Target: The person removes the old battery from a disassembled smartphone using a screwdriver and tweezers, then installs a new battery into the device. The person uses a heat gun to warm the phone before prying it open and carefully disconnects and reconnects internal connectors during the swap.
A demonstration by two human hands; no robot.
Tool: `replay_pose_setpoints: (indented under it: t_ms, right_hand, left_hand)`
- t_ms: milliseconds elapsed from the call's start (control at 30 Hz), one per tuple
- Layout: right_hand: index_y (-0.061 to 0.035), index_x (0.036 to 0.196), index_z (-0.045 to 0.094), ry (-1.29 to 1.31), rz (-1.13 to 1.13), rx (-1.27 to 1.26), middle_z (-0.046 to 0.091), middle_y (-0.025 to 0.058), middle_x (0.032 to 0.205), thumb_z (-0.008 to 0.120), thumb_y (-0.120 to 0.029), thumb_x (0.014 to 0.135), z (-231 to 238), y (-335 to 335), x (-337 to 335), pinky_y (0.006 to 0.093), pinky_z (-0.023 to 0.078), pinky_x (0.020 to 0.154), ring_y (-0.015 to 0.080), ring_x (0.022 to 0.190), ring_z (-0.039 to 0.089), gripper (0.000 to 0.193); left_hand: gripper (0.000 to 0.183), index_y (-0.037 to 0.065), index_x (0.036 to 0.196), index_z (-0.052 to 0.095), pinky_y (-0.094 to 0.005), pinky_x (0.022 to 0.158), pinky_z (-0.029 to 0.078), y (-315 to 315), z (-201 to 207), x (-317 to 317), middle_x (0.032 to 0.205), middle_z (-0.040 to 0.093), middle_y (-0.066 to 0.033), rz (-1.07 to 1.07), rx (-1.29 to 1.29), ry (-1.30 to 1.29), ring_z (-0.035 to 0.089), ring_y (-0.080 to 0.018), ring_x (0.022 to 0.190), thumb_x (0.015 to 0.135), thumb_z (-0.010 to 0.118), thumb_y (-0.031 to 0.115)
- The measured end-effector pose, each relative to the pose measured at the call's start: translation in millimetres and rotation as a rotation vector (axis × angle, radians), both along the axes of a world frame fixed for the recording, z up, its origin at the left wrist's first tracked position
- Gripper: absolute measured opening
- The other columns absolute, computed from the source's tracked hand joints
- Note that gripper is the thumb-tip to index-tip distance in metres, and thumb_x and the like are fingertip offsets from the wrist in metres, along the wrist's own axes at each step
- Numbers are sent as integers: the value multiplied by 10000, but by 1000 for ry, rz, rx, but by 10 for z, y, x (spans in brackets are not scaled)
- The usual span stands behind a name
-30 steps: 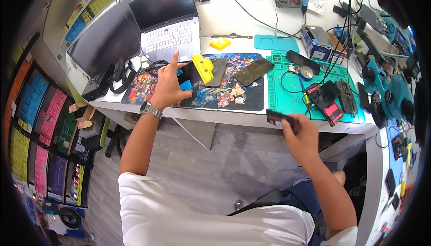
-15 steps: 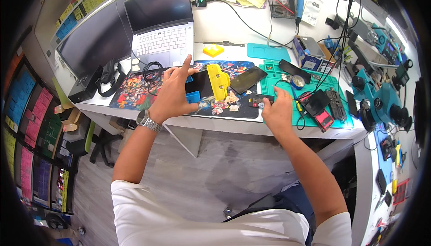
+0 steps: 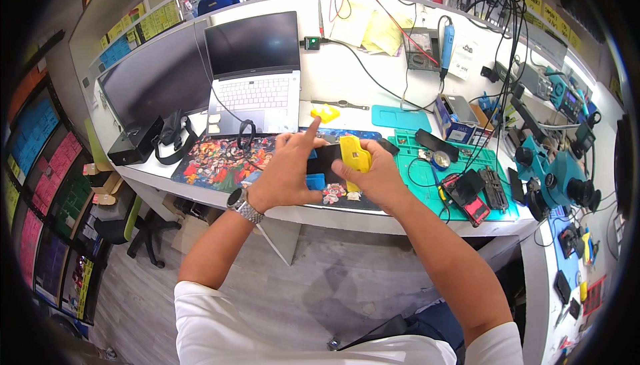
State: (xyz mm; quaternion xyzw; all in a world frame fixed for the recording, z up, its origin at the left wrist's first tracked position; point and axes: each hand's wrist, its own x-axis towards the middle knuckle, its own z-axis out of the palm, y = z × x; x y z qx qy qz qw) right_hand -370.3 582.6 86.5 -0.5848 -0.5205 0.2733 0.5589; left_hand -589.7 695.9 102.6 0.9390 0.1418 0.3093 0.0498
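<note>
On the patterned mat [image 3: 227, 172] lies a dark phone [image 3: 325, 160], with a blue clamp [image 3: 315, 182] at its left end and a yellow clamp [image 3: 354, 155] across its right part. My left hand [image 3: 283, 172] wraps around the phone's left end by the blue clamp, index finger raised and thumb along the near side; some fingertips are hidden. My right hand [image 3: 383, 178] grips the yellow clamp, its thumb on the near face. Behind the right hand, another dark phone [image 3: 388, 146] is mostly covered.
An open laptop [image 3: 257, 75] and a monitor [image 3: 157, 75] stand at the back left. On the right, a green work mat [image 3: 400, 165] bears a red phone [image 3: 473, 208] and parts. A teal microscope [image 3: 537, 162] stands beyond, with cables hanging nearby. A yellow piece [image 3: 325, 113] lies behind my hands.
My right hand has moved left from beside the green mat and taken hold of the yellow clamp. My left hand stays at the phone's left end. The head view has tilted up.
</note>
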Motion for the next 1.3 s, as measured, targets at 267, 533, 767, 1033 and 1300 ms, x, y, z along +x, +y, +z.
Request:
replay_pose_setpoints:
  t_ms: [267, 533, 767, 1033, 1300]
  right_hand:
    - [99, 1314, 686, 67, -90, 34, 791, 189, 1121, 942, -193, 890, -200, 3, 154, 378, 665, 768, 251, 902, 801, 575]
    - [68, 1282, 671, 154, -101, 90, 772, 117, 1033, 901, -87, 935, -178, -7, 113, 308, 677, 684, 157, 854, 790, 445]
    - [121, 1477, 559, 395, -151, 34, 741, 160, 1168, 874, -41, 944, -316, -61, 83, 342, 741, 726, 201, 893, 790, 640]
    - [140, 1514, 523, 451, -95, 19, 728, 184, 1219, 879, 6, 931, -325, 15, 47, 376, 765, 745, 222, 961, 794, 697]
    - [97, 1404, 648, 108, 4, 24, 799, 155, 1114, 963, -165, 915, -126, 59, 195, 326, 662, 835, 180, 999, 785, 638]
  left_hand:
    - [636, 32, 1588, 605, -403, 1098, 532, 577, 81, -35, 1347, 751, -112, 22, -437, -19, 686, -229, 1247, 1098, 766, 403]
    - [392, 1, 1249, 778, -313, 783, 555, 1170, 19, 32, 953, 736, -16, 110, -866, -231, 662, -104, 885, 1163, 686, 373]
    - [307, 20, 1231, 808, -470, 967, 588, 1619, -356, -39, 1185, 812, -190, 351, -88, -23, 765, -375, 1103, 1021, 833, 244]
    - [478, 53, 1464, 734, -482, 1132, 543, 1590, -408, -69, 1335, 786, -184, 284, 81, -143, 726, -383, 1263, 1062, 786, 308]
    - [367, -12, 1321, 787, -323, 991, 582, 766, 32, 211, 1209, 811, -89, -202, -688, 333, 716, -116, 1085, 1022, 873, 182]
